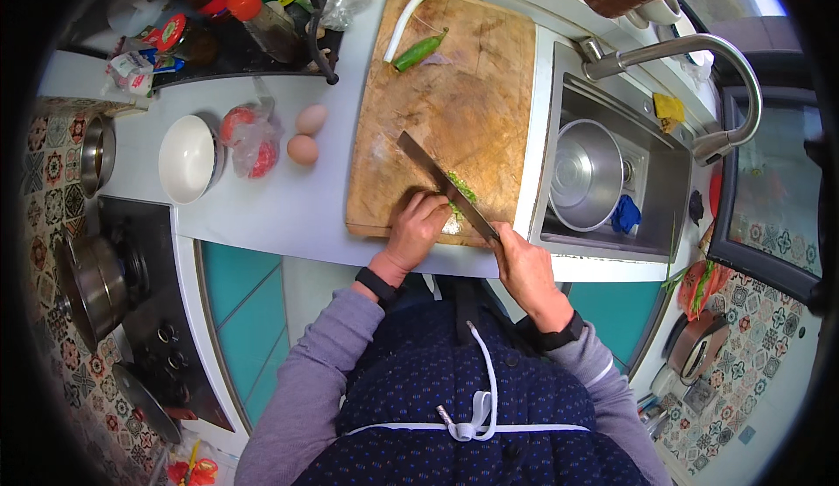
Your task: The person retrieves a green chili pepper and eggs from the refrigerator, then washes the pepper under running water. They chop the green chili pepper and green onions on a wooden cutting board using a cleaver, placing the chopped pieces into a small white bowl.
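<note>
My right hand (pixel 526 269) grips the handle of a kitchen knife (pixel 426 158), whose blade slants up and left across a wooden cutting board (pixel 452 112). Curled fingers of my left hand (pixel 419 227) rest at the blade's left side, on finely cut green vegetable pieces; what lies under the fingers is partly hidden. More green bits (pixel 463 186) lie along the blade's right side. Towards the board's far end are a whole green chili pepper (pixel 419 51) and a white scallion stalk (pixel 408 20).
Right of the board, a sink (pixel 583 240) holds a metal basin (pixel 583 174) and a blue cloth (pixel 626 214) beneath a curved faucet (pixel 741 60). Leftward are two eggs (pixel 303 150), bagged tomatoes (pixel 249 135), a white bowl (pixel 188 160) and a stove (pixel 164 289) with a pot (pixel 95 289).
</note>
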Demonstrator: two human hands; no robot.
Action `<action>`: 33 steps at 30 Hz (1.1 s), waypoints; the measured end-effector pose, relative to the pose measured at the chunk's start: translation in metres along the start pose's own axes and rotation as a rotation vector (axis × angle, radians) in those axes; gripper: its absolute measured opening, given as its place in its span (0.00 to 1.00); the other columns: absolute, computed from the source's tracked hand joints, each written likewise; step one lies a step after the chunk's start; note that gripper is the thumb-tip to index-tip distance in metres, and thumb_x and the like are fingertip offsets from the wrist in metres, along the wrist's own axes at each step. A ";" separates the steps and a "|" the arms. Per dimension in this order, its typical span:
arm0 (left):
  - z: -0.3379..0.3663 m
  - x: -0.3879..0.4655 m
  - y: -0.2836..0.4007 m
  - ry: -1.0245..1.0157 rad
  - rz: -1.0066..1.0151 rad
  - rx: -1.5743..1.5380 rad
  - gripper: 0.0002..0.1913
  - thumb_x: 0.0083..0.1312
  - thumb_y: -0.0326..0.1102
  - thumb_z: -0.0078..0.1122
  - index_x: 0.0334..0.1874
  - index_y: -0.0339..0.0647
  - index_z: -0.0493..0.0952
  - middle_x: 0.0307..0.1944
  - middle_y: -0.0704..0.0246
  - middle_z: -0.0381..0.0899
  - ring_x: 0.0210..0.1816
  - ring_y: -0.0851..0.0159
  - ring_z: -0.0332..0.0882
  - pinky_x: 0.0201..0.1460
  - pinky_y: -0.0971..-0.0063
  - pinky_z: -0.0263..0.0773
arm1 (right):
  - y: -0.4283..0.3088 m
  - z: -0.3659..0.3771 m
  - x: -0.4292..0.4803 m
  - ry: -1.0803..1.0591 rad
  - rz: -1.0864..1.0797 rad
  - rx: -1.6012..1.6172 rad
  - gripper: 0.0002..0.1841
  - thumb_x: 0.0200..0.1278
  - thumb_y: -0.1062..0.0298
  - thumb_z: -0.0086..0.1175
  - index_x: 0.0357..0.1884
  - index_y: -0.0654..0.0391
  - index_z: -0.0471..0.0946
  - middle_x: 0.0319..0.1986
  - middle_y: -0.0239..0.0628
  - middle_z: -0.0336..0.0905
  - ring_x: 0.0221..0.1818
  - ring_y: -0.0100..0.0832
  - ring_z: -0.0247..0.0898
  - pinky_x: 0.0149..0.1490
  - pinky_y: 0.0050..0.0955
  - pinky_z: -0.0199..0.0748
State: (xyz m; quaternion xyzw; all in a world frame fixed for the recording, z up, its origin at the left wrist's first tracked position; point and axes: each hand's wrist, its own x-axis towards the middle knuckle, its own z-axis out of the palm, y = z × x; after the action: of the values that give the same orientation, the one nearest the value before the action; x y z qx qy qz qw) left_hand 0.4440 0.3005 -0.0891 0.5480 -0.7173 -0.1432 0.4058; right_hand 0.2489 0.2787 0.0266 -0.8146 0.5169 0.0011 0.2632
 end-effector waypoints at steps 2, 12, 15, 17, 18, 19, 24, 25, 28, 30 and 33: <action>0.002 0.002 -0.001 0.021 0.026 0.009 0.06 0.54 0.24 0.65 0.34 0.36 0.82 0.38 0.65 0.81 0.43 0.58 0.78 0.46 0.69 0.76 | 0.000 0.001 0.002 -0.015 0.008 -0.026 0.10 0.68 0.67 0.52 0.49 0.54 0.70 0.31 0.49 0.80 0.31 0.55 0.76 0.32 0.48 0.73; -0.011 -0.006 0.000 0.024 -0.036 -0.038 0.08 0.56 0.26 0.63 0.38 0.37 0.81 0.44 0.64 0.79 0.45 0.58 0.78 0.48 0.69 0.76 | -0.005 0.007 0.005 0.048 0.007 0.086 0.11 0.68 0.69 0.51 0.51 0.54 0.70 0.35 0.49 0.80 0.32 0.56 0.76 0.34 0.49 0.74; -0.009 -0.007 -0.002 -0.033 0.002 0.000 0.08 0.55 0.25 0.60 0.38 0.37 0.80 0.43 0.64 0.79 0.44 0.57 0.78 0.46 0.69 0.77 | -0.005 0.003 -0.002 -0.046 0.035 -0.002 0.13 0.68 0.70 0.50 0.53 0.53 0.70 0.35 0.49 0.80 0.32 0.56 0.77 0.34 0.49 0.74; -0.007 -0.007 -0.003 -0.075 -0.018 0.001 0.08 0.54 0.25 0.60 0.37 0.37 0.80 0.43 0.64 0.79 0.43 0.57 0.79 0.46 0.69 0.77 | -0.007 0.007 0.002 -0.038 0.002 -0.026 0.13 0.67 0.70 0.50 0.53 0.53 0.70 0.35 0.49 0.80 0.32 0.56 0.77 0.34 0.49 0.74; -0.006 -0.007 -0.003 -0.046 -0.046 -0.017 0.06 0.56 0.24 0.64 0.36 0.37 0.81 0.41 0.66 0.80 0.42 0.59 0.79 0.45 0.69 0.77 | -0.009 0.012 0.006 -0.082 0.035 -0.060 0.13 0.67 0.70 0.51 0.52 0.53 0.70 0.35 0.50 0.80 0.32 0.56 0.77 0.34 0.49 0.74; -0.005 -0.007 -0.003 -0.040 -0.025 -0.011 0.06 0.55 0.24 0.64 0.36 0.37 0.81 0.41 0.66 0.80 0.41 0.59 0.79 0.44 0.69 0.77 | -0.011 0.016 0.011 -0.059 0.017 -0.050 0.13 0.67 0.70 0.50 0.52 0.53 0.69 0.33 0.49 0.79 0.31 0.56 0.77 0.33 0.49 0.74; -0.008 -0.008 -0.005 -0.031 0.012 0.002 0.06 0.55 0.25 0.61 0.36 0.38 0.81 0.40 0.66 0.81 0.40 0.59 0.80 0.44 0.71 0.78 | -0.010 0.013 0.018 0.065 0.008 0.147 0.12 0.69 0.68 0.50 0.52 0.54 0.69 0.33 0.50 0.80 0.33 0.57 0.77 0.34 0.49 0.73; -0.009 -0.008 -0.005 -0.014 0.025 0.012 0.06 0.55 0.25 0.61 0.35 0.37 0.81 0.41 0.66 0.81 0.41 0.59 0.80 0.44 0.71 0.78 | -0.008 0.009 0.016 0.049 0.001 0.126 0.11 0.69 0.68 0.50 0.51 0.54 0.69 0.33 0.50 0.80 0.33 0.56 0.77 0.34 0.49 0.73; -0.010 -0.008 -0.006 -0.024 0.065 0.014 0.07 0.54 0.24 0.59 0.36 0.37 0.79 0.41 0.65 0.80 0.42 0.60 0.79 0.44 0.71 0.78 | -0.009 0.004 0.006 -0.080 0.075 0.058 0.10 0.69 0.67 0.50 0.49 0.55 0.68 0.31 0.51 0.80 0.33 0.57 0.76 0.34 0.50 0.73; -0.010 -0.008 -0.007 -0.074 0.031 0.022 0.08 0.54 0.24 0.59 0.36 0.37 0.79 0.41 0.65 0.80 0.42 0.60 0.79 0.44 0.71 0.78 | -0.011 0.010 0.009 -0.058 0.051 0.026 0.10 0.69 0.67 0.50 0.49 0.55 0.68 0.32 0.52 0.80 0.33 0.57 0.76 0.33 0.50 0.72; -0.011 -0.008 -0.007 -0.095 0.023 0.018 0.08 0.53 0.24 0.59 0.36 0.37 0.80 0.41 0.66 0.80 0.42 0.60 0.80 0.44 0.71 0.78 | -0.016 0.024 0.022 -0.028 0.059 0.058 0.10 0.69 0.68 0.50 0.49 0.55 0.67 0.34 0.54 0.79 0.33 0.58 0.76 0.33 0.51 0.72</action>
State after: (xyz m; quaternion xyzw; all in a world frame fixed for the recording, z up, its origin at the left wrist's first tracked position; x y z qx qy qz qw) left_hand 0.4572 0.3084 -0.0899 0.5360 -0.7432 -0.1582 0.3679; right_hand 0.2784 0.2758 0.0069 -0.7910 0.5366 0.0052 0.2938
